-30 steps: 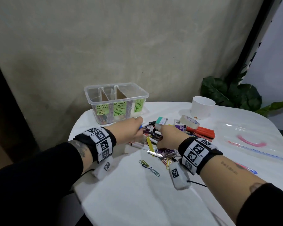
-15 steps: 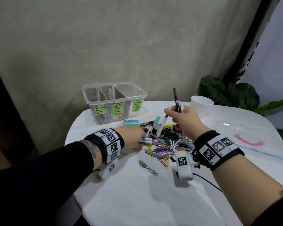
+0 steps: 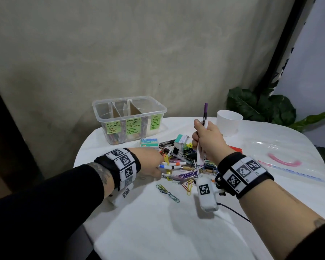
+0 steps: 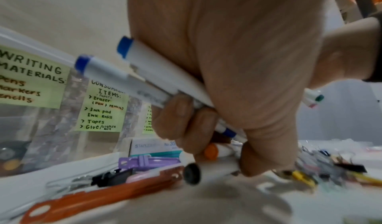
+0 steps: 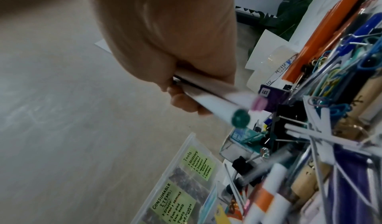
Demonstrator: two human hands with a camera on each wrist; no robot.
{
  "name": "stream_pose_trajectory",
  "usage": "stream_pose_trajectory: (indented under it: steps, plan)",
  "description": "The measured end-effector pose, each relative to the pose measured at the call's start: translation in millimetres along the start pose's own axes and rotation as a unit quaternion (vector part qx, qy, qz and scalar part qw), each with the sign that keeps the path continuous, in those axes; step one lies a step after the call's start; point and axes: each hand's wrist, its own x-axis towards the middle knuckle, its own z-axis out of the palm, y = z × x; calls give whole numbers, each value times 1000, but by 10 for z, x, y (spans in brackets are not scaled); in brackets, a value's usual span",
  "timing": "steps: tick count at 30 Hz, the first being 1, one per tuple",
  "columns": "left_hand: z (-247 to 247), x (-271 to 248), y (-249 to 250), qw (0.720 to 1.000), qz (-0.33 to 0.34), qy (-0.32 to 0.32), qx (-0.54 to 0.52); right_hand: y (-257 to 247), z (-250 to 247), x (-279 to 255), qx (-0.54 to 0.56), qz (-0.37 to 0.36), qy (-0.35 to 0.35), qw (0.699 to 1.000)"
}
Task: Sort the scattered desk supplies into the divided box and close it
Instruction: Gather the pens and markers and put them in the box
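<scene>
Barely started: the box (image 3: 129, 119) stands open at the table's (image 3: 158, 222) far edge, a few items low inside, contents unclear. Most supplies (image 3: 184, 162) remain piled nearby. Left hand (image 3: 148, 164) grips blue-capped markers (image 4: 132, 74); right hand (image 3: 208, 141) grips upright pens (image 3: 205, 117). Lid (image 3: 281, 158) lies apart.

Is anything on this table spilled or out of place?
Yes. The desk supplies lie in a tangled heap in front of the divided box, with loose paper clips strayed toward the near edge. The box's clear lid lies apart, far to the right.
</scene>
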Motion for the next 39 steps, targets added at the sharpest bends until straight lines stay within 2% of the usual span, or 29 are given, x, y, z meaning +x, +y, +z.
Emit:
stream_pose_trajectory:
  steps: [2,5,8,10,13,16,17,21,23,25,27,29,30,32,33,35,36,37,39]
  plan:
    - [-90,-30,-44,1000,-7,4,-24,-8,-14,-5,12,25,7,1000]
    - [-292,-76,-167,993,-25,63,-94,10,-45,10,-1,49,-7,999]
    - [-460,-117,-227,980,-34,125,-152,19,-14,-2,-10,59,-29,998]
    - [-527,-152,-201,964,-32,133,-228,-10,51,-19,15,48,-48,998]
    - [-565,-189,-75,914,4,124,-386,-110,220,-33,101,37,-72,992]
    - [-533,-146,27,840,15,140,-523,-230,376,-30,138,26,-51,989]
    - [-518,-110,38,817,8,152,-557,-266,413,-34,127,21,-42,991]
    - [-470,-41,95,773,-16,171,-611,-323,515,-42,42,-16,-21,999]
    - [-432,-37,117,726,-11,154,-671,-301,554,-49,23,-34,-34,999]
    - [-385,-34,114,700,-10,136,-701,-258,571,-46,1,-62,-55,997]
    - [-380,-73,95,705,-9,123,-698,-198,556,-17,-45,-83,-84,992]
    - [-344,-106,28,725,10,94,-683,-123,536,19,-83,-86,-120,986]
    - [-336,-138,9,719,25,80,-690,-95,529,27,-87,-84,-132,984]
    - [-315,-172,-8,668,51,61,-740,-69,523,20,-69,-54,-140,986]
    - [-321,-166,-15,641,51,76,-762,-66,532,-6,-44,-24,-144,988]
    - [-375,-140,-11,612,29,151,-776,-42,558,-83,51,79,-146,985]
    - [-420,-138,-1,596,20,193,-779,2,564,-85,112,149,-150,971]
    - [-450,-90,-15,576,9,237,-783,53,575,-91,177,221,-164,945]
    - [-507,-36,-60,562,-10,303,-769,166,599,-80,293,335,-192,875]
